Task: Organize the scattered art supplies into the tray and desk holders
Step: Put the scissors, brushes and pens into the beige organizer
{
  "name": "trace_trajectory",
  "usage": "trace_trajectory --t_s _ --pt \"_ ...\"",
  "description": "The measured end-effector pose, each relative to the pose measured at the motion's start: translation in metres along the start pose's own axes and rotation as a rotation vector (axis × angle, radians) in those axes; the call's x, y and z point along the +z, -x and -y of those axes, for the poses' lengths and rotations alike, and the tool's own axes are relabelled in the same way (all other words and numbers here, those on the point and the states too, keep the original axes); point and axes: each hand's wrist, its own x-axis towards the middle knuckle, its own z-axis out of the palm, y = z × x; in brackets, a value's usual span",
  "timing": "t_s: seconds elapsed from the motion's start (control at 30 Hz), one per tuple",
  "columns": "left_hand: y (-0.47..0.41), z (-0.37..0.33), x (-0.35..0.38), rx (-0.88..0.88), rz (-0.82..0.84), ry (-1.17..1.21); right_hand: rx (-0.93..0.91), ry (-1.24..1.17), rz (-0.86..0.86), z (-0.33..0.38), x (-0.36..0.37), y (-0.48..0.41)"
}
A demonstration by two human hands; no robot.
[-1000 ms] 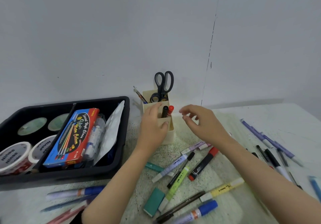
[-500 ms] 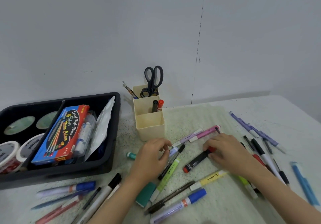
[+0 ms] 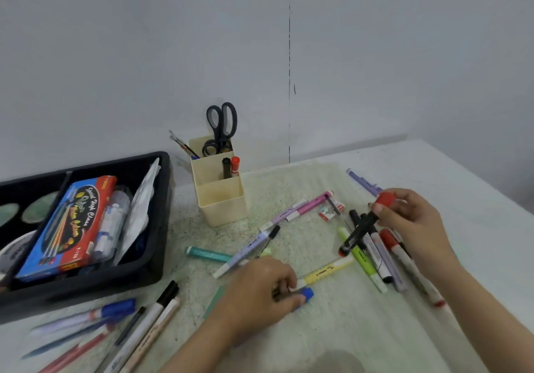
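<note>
Left of the cream desk holder (image 3: 222, 207), the black tray (image 3: 163, 213) is crowded, so anything dropped there could slide off the paint box (image 3: 72, 228). In front of the holder, the left hand (image 3: 260, 288) curls its fingers round a blue-capped marker (image 3: 307, 294) lying on the table. Neighbouring pens touch it and could be dragged along when it is lifted.

Right of the holder, the right hand (image 3: 410, 222) pinches the red cap of a black marker (image 3: 359, 231), which is tilted above a pile of pens (image 3: 375, 260). Held by the cap alone, the barrel might pull free. That marker is black-bodied and red at both ends.
</note>
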Motion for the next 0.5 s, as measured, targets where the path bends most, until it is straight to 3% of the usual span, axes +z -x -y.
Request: trace_trajectory --t_s 0.13,0.23,0.4,0.5 --pt "0.001 -0.012 0.003 0.066 0.116 -0.200 0.018 0.005 -0.008 -0.001 -0.006 0.009" --pt "-0.001 -0.018 -0.002 -0.005 0.104 -0.128 0.018 0.006 0.012 -0.001 -0.004 0.013" --pt "-0.013 -0.018 -0.038 -0.219 -0.184 0.306 -0.020 -0.036 0.083 0.009 0.020 0.011" --pt "-0.023 -0.021 -0.077 -0.229 -0.473 0.369 -0.115 0.005 0.140 0.022 0.043 0.006"
